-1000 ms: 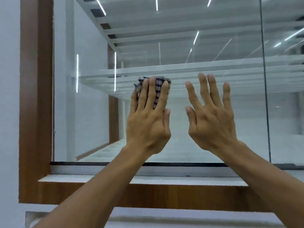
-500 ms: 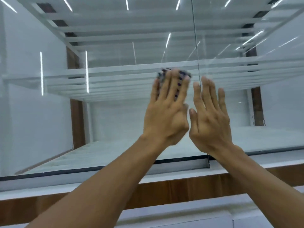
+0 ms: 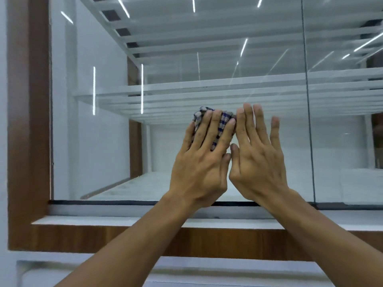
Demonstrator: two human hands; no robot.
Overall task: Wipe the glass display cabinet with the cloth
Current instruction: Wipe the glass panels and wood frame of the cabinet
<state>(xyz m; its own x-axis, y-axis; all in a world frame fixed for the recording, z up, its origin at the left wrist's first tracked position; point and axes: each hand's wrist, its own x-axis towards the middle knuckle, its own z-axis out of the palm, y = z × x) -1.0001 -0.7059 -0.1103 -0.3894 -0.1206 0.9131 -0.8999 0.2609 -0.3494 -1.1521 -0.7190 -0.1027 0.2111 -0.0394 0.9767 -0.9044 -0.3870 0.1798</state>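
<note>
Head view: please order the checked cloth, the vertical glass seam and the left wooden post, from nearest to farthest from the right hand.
1. The checked cloth: just left of the right hand, beside its forefinger, under the left hand.
2. The vertical glass seam: to the hand's right, apart from it.
3. The left wooden post: at the cabinet's far left edge.

The left hand [image 3: 202, 168] pressed a blue-and-white checked cloth [image 3: 219, 123] flat against the clear glass pane [image 3: 165, 59] of the wood-framed display cabinet [image 3: 29, 121]. The right hand [image 3: 259, 160] lay spread on the glass just beside it.
</note>
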